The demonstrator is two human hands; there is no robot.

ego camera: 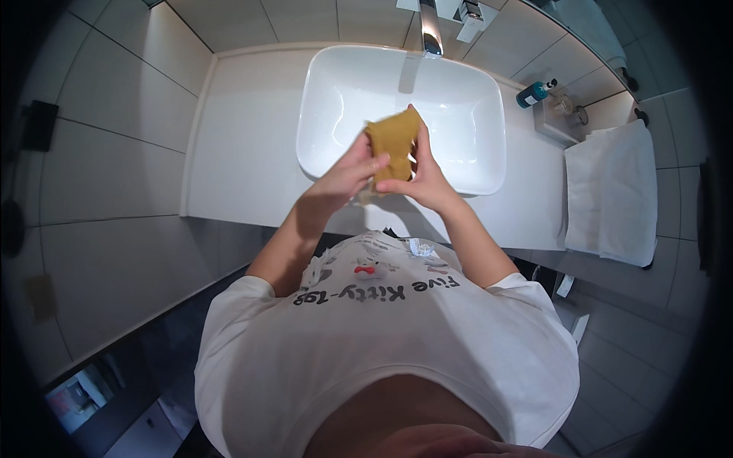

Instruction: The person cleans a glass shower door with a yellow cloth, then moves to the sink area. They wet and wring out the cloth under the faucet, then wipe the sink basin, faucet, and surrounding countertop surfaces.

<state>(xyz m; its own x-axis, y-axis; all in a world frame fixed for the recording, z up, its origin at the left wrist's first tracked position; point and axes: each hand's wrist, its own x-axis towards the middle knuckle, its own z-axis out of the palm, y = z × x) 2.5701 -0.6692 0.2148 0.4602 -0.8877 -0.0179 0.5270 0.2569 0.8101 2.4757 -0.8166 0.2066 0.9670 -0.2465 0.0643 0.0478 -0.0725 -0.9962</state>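
Observation:
A folded mustard-yellow cloth (395, 143) is held between my two hands, above the near rim of a white ceramic washbasin (469, 126). My left hand (352, 169) grips the cloth's left side, with the thumb lying across its face. On the right side, my right hand (426, 174) has its thumb at the cloth's lower edge and its fingers partly hidden behind it. The chrome faucet (431, 31) hangs over the basin's far edge, and no water shows from it.
The basin stands on a white countertop (240, 143). To its right are a teal pump bottle (532, 94), a tray (552, 126) with glass cups, and a white towel (613, 194) hanging at the counter's end. A tiled wall (114, 166) bounds the left side.

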